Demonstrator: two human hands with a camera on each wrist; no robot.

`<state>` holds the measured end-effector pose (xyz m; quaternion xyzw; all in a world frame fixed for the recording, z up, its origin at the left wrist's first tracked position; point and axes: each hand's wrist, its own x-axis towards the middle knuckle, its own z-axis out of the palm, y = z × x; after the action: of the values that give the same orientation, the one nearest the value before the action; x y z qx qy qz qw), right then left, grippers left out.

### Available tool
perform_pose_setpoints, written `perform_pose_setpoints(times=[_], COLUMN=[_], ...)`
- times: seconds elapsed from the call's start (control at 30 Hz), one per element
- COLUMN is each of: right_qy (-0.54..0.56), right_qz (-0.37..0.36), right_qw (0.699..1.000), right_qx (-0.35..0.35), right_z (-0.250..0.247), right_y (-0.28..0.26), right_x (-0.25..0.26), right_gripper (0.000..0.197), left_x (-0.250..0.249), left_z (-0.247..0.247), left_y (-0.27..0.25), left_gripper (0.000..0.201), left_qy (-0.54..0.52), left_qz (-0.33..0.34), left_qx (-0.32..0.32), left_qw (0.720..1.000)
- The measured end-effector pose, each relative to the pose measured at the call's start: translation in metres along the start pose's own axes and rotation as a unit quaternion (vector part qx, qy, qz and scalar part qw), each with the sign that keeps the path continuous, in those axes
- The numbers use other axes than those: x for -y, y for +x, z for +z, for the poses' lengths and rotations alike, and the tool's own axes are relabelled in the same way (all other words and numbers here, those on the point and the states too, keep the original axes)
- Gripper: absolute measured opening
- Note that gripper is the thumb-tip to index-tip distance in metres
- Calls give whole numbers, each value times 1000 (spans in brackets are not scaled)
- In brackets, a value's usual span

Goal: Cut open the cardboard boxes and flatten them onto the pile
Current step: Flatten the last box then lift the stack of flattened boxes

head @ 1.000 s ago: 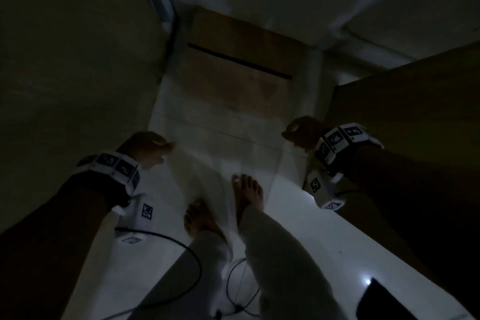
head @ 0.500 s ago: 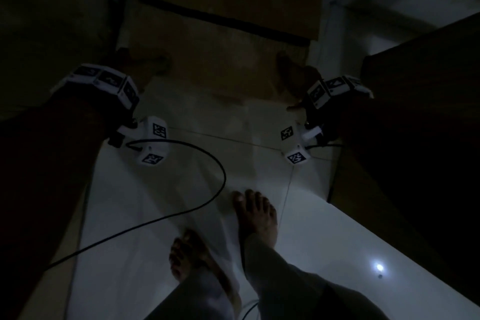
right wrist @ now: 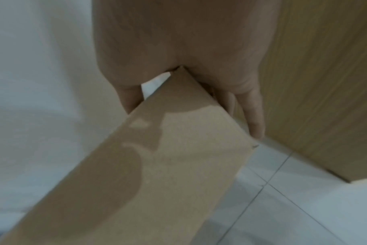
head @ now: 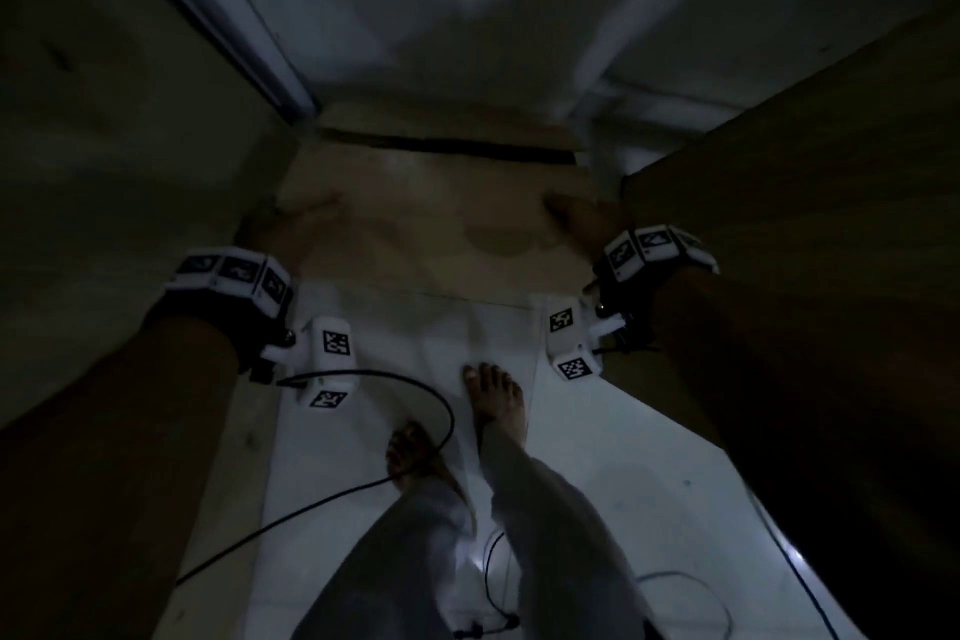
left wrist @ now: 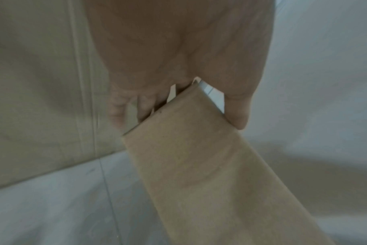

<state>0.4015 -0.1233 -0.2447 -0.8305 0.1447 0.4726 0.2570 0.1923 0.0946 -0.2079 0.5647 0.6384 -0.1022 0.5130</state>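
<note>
A flat brown cardboard sheet (head: 431, 234) stretches between my two hands, low over the white floor ahead of my feet. My left hand (head: 291, 234) grips its left corner; in the left wrist view the thumb lies on one face of the cardboard (left wrist: 199, 165) and the fingers (left wrist: 124, 106) on the other. My right hand (head: 582, 218) grips the right corner the same way; in the right wrist view the cardboard (right wrist: 157, 165) runs out from between thumb and fingers (right wrist: 256, 116). The head view is very dark and the sheet's far edge is hard to make out.
A wooden panel (head: 831, 172) (right wrist: 325, 82) stands close on the right, and a beige panel (head: 104, 120) (left wrist: 31, 82) close on the left. Between them lies white tiled floor (head: 597, 457). My bare feet (head: 493, 395) and a black cable (head: 363, 489) are on it.
Both hands have kept their grip on the cardboard and now reach farther forward from my feet than a second ago. The head view has swung down and back up.
</note>
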Motion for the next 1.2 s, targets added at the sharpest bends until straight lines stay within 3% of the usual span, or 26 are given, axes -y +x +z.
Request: perform_pose_setpoints(times=[0.13,0.2,0.3,0.33,0.37,0.4,0.47,0.5,0.6,0.7,0.8,0.93,1.07,1.2], right_qy=[67,102,120,129,131,127,134,140,179,200,213,224,220,218], right_qz=[-64,-66,-90,-103,-120,-134,-170,-195,-252,-295,-327,-359,-375,-436], right_qw=[996,993,988,985,983,982,975,969,950,933,917,900,895,863], right_qx=[4,-7,-40,-43,-50,-50,-56,-53,-40,-53,-85,-104,-99,-130], right_z=[-51,-85,-136,-154,-170,-188,-222,-239,-288,-333,-380,-445,-514,-570], right_y=[-46,-124,-261,-292,-316,-342,-384,-406,-455,-487,-505,-508,-496,-482], right_x=[4,27,62,66,68,70,71,70,58,38,17,-21,-60,-97], right_gripper=[140,123,85,71,66,66,67,65,49,42,63,56,50,52], left_x=[-43,-71,-111,-120,-127,-134,-158,-174,-201,-222,-242,-265,-285,-297], left_z=[-49,-73,-107,-116,-123,-128,-135,-136,-130,-120,-96,-48,9,67], left_y=[-83,-132,-205,-225,-235,-242,-291,-334,-395,-442,-484,-543,-590,-619], left_gripper=[79,89,75,94,118,129,121,109,76,53,57,57,43,49], left_qy=[-65,-94,-149,-146,-139,-143,-154,-164,-185,-182,-182,-192,-214,-180], left_qz=[23,33,63,60,78,91,130,160,232,277,329,394,430,456], left_qx=[-16,6,-4,-23,-44,-57,-62,-67,-70,-57,-41,-27,9,49], left_qw=[997,995,987,987,986,984,978,971,952,942,926,899,877,870])
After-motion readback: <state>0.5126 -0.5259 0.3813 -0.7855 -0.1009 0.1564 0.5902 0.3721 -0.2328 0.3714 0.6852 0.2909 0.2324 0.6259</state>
